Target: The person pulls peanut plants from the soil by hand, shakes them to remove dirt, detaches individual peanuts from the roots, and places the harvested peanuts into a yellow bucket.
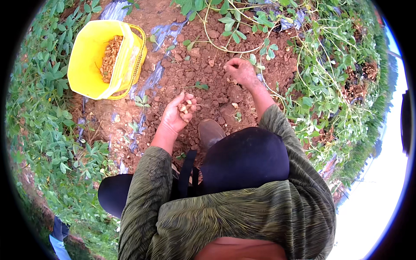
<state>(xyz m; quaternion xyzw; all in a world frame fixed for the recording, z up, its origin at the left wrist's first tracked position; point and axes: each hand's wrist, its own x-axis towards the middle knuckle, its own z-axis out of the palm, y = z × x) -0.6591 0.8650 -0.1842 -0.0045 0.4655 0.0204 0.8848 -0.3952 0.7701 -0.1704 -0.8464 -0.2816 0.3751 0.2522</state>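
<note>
My left hand is turned palm up over the reddish soil, its fingers curled around several peanuts in their shells. To the right and farther out, my right hand hovers low over loose clods, thumb and forefinger brought together. Nothing shows between those fingertips. A yellow plastic bucket stands at the upper left, beyond my left hand, with its handle folded down on the right side. Unshelled peanuts lie in the bucket.
Leafy peanut plants grow along the left. Pulled plants lie in a heap on the right, pods exposed. Torn plastic film crosses the soil. My shoe is just below my hands. Another person's clothed leg shows at lower left.
</note>
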